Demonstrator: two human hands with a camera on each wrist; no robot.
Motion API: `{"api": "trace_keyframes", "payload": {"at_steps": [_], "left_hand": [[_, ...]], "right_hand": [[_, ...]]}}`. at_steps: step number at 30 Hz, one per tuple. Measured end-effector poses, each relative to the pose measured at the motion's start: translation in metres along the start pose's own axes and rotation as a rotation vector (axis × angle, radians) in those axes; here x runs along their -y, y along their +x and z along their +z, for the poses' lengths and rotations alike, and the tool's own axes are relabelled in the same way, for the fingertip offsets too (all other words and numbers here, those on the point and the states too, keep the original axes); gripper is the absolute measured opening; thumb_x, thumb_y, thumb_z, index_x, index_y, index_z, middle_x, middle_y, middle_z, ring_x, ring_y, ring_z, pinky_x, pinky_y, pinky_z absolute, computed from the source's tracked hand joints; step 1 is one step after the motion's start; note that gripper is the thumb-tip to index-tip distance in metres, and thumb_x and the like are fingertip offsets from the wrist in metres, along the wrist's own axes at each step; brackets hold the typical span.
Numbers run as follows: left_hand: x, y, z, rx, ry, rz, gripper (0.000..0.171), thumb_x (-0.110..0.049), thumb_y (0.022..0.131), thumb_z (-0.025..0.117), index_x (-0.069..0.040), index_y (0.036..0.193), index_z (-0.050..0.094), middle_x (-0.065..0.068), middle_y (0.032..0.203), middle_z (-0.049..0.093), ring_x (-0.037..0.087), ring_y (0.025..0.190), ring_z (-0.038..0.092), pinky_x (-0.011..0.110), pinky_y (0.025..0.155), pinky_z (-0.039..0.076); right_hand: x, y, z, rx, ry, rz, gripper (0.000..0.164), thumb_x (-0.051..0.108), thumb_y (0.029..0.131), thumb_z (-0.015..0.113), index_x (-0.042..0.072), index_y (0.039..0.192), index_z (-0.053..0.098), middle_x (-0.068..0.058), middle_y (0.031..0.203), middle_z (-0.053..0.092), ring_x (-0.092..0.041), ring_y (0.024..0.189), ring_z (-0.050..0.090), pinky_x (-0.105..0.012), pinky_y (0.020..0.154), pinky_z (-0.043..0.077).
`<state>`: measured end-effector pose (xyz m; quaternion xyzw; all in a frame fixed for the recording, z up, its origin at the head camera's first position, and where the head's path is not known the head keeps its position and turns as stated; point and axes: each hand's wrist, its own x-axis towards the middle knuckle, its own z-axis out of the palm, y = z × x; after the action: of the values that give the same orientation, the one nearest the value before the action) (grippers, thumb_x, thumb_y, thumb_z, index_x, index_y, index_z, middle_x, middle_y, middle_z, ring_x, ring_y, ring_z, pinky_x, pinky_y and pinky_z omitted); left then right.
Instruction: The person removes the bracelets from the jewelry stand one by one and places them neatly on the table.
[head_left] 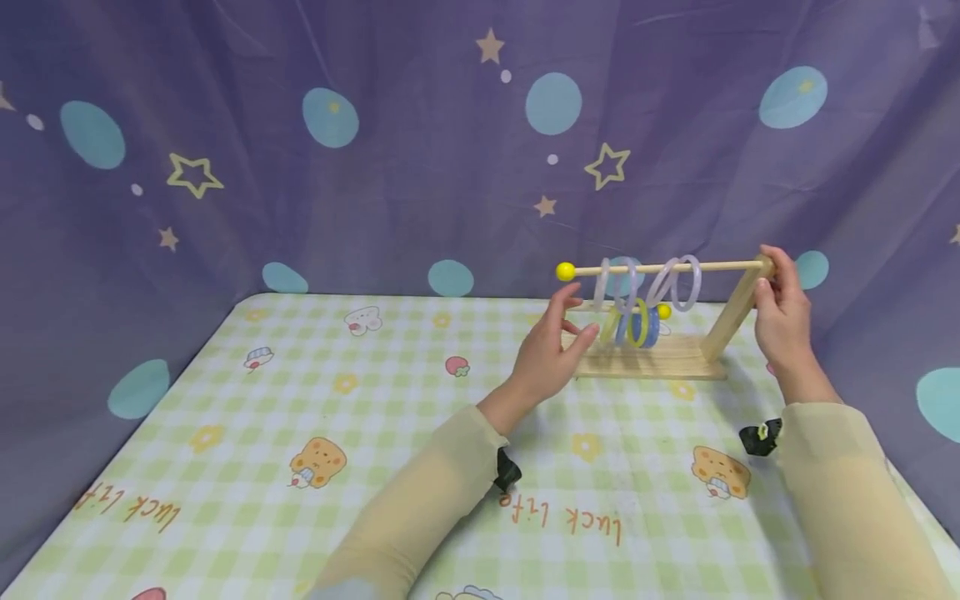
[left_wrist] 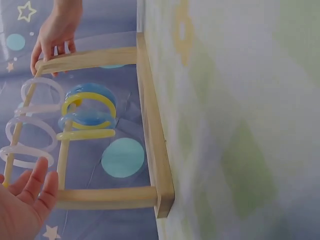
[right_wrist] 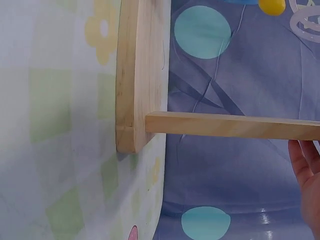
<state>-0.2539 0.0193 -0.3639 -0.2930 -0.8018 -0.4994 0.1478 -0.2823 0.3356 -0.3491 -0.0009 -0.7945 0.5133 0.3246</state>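
Observation:
A wooden rack (head_left: 645, 367) with two rods stands at the right of the table. On its upper rod hang several pale translucent rings (left_wrist: 37, 108); blue rings (left_wrist: 89, 121) and yellow rings (left_wrist: 87, 134) are on the lower rod. Each rod ends in a yellow ball (head_left: 566, 272). My right hand (head_left: 783, 321) grips the top of the rack's right post (head_left: 733, 312), thumb in front. Close to the upper rod's ball end, my left hand (head_left: 549, 354) has its fingers spread and loosely bent, with nothing held. It partly hides the rack's left side.
A checked green-and-white tablecloth (head_left: 390, 417) with printed cartoons covers the table. Behind it hangs a purple curtain (head_left: 420, 150) with stars and blue ovals. Dark bands (head_left: 761, 437) sit at both wrists.

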Motion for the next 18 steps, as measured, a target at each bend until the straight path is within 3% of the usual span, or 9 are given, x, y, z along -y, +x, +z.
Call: {"api": "trace_keyframes", "payload": {"at_steps": [10,18], "left_hand": [[-0.001,0.017,0.018,-0.052,-0.124,-0.048,0.047,-0.019,0.100,0.056,-0.013,0.143,0.037,0.007,0.129,0.059,0.014,0.086,0.061,0.021,0.061,0.047],[0.005,0.023,0.026,-0.104,-0.200,-0.054,0.039,-0.013,0.099,0.058,-0.010,0.135,0.046,0.010,0.117,0.061,0.014,0.081,0.062,0.021,0.062,0.050]], "right_hand": [[0.001,-0.002,-0.002,-0.020,-0.017,-0.019,0.043,0.008,0.102,0.038,0.018,0.144,0.046,0.007,0.106,0.053,-0.005,0.089,0.051,-0.020,0.075,0.038],[0.002,-0.002,-0.002,0.017,-0.019,0.007,0.044,0.011,0.103,0.038,0.026,0.144,0.046,0.005,0.111,0.053,-0.006,0.091,0.051,-0.020,0.076,0.039]]}}
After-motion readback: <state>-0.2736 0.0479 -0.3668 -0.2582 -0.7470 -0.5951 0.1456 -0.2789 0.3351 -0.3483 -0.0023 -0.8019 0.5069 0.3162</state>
